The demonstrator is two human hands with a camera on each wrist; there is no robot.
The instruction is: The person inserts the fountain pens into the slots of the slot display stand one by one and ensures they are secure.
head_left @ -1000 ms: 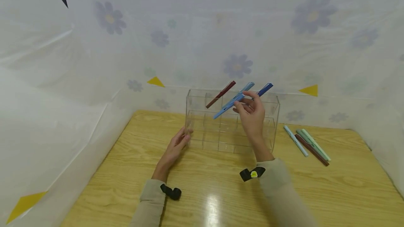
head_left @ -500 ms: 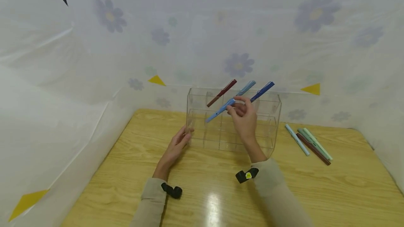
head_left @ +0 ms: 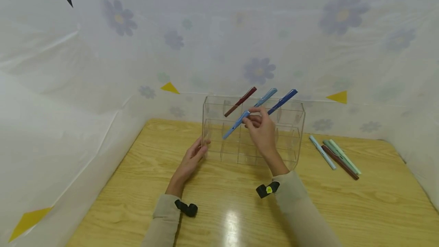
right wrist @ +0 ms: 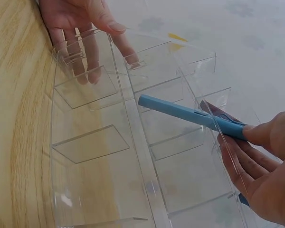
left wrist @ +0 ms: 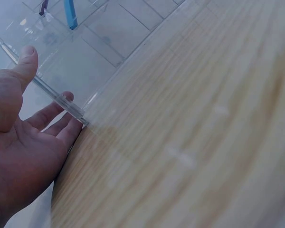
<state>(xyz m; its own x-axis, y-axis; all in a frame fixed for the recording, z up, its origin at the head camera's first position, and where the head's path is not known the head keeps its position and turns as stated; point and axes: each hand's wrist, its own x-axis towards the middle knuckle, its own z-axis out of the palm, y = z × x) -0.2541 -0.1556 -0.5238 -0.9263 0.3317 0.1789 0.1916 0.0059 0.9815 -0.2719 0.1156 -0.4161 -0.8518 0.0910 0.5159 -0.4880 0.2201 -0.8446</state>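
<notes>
My right hand (head_left: 262,130) pinches a light blue pen (head_left: 236,127) near its clip end, between thumb and fingers. The pen slants down to the left, its lower end overlapping the front compartments of a clear acrylic pen organizer (head_left: 238,151) in the head view. At the organizer's left end, my left hand (head_left: 188,159) holds the side wall, thumb at the front and fingers behind, as the left wrist view shows. Three pens lean in the back row: a dark red pen (head_left: 241,101), another light blue pen (head_left: 266,96) and a dark blue pen (head_left: 282,101).
On the wooden table (head_left: 205,201), right of the organizer, lie a pale blue pen (head_left: 322,152), a brown pen (head_left: 340,162) and green pens (head_left: 344,155) close together. A white flowered sheet (head_left: 212,48) hangs behind the table.
My right hand has moved left and slightly down with the light blue pen, bringing its lower end over the left part of the organizer. The left hand stays at the organizer's side.
</notes>
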